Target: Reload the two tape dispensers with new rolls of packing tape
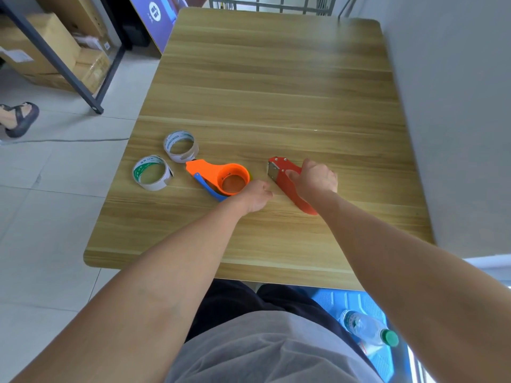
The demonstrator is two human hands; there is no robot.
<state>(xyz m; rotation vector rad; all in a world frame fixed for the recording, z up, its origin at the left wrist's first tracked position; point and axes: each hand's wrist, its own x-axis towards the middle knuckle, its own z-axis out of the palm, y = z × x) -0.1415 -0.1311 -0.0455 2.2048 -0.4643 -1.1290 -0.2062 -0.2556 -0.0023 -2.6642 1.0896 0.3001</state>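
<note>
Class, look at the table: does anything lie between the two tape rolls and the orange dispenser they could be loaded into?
Nothing visible does. The two tape rolls lie just left of the orange dispenser on bare wooden table. The far roll nearly touches the dispenser's tip. The left hand sits at its opposite side.

This looks like a stockroom or packing area in a small business. At the far left a dark metal shelving rack holds plain cardboard boxes, some bearing shipping labels. The floor is pale tile. A wood-grain table stands against a bare grey wall on its right edge (no decoration at all). Beyond the table's far left corner leans a blue printed sign board, and a wire metal frame stands past the far edge.
</note>
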